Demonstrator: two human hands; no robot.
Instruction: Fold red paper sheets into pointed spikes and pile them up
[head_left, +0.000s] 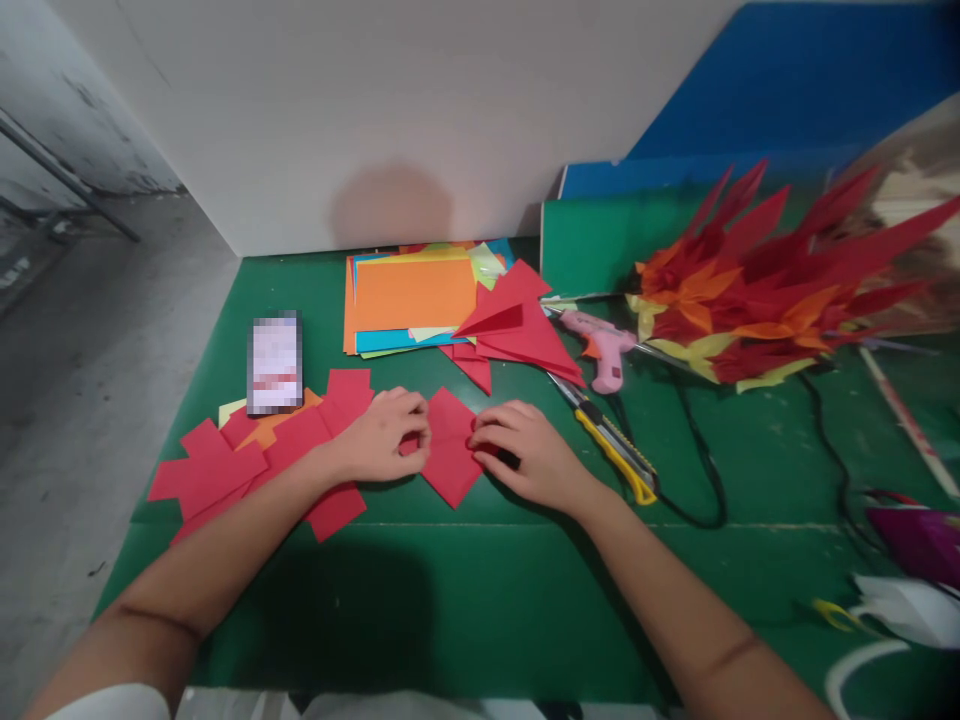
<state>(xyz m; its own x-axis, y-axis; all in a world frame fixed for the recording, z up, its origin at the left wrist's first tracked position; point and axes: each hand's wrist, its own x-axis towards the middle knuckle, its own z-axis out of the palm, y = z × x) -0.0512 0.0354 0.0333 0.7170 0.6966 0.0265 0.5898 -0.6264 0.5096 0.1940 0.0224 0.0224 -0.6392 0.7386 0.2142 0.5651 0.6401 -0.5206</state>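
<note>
A square of red paper lies turned like a diamond on the green table, with a faint crease across its middle. My left hand has its fingers curled and pinched at the paper's left corner. At the opposite corner, my right hand pinches the same sheet between thumb and fingers. Loose red paper squares spread under and beside my left forearm. Folded red paper pieces sit just beyond my hands. The fingertips partly cover the sheet's two side corners.
Beyond lies a stack of coloured paper. A phone rests at left. Right of my hands are a yellow utility knife, a pink glue gun with a black cord, and a red-orange paper flower piece. A white panel stands behind.
</note>
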